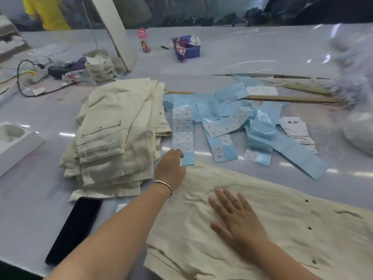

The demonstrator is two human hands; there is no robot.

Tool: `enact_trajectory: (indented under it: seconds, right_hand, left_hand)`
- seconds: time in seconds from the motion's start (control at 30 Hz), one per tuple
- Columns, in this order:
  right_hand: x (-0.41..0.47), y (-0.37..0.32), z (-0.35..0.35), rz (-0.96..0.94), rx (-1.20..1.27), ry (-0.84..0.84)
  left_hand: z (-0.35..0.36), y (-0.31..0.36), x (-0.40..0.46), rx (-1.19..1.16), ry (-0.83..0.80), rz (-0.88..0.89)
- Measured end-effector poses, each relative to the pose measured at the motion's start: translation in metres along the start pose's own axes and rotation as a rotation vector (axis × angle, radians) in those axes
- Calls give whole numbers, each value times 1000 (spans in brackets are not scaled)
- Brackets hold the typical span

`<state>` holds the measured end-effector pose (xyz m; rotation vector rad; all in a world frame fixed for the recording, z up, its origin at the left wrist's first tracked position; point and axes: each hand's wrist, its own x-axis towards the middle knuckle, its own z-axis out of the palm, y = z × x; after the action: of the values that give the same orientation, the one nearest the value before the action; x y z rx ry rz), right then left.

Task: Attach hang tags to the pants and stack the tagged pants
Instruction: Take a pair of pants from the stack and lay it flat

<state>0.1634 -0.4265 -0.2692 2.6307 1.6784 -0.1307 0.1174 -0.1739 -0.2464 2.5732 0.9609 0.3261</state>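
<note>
A cream pair of pants point(282, 229) lies spread flat at the front right of the table. My right hand point(236, 219) rests flat on it with straight fingers. My left hand point(171, 168) reaches forward to the near end of a long blue strip of labels point(183, 128), its fingers curled at the strip's lower edge. A stack of folded cream pants point(115, 134) sits to the left of that strip. More blue label strips point(232, 122) and a small pile of white hang tags point(296, 130) lie scattered behind the spread pants.
A black phone point(74, 229) lies near the front left edge. A white foam tray point(14, 142) sits far left, with cables point(22, 77) behind it. At the back stand a pink bottle point(144, 40) and a blue basket point(186, 47). Clear plastic bags point(353, 87) pile up at right.
</note>
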Motion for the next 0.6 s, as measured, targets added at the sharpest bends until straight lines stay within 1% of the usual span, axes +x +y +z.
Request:
enact_trajectory:
  seconds: [0.17,0.27,0.4,0.53,0.6]
  right_hand:
    - [2,3,5,-9,22,-14]
    - [4,2,1,-5,36,-48]
    - [5,6,1,-40,126,-112]
    - [6,9,6,-37,183,-76]
    - [-1,14,3,31,297,12]
  left_hand:
    - [12,-2,20,71,-146,-22]
    - [20,0,21,167,-184,-54]
    - [30,3,21,252,-180,-45]
    - [38,2,14,249,-112,-27]
    - [43,9,4,277,-86,1]
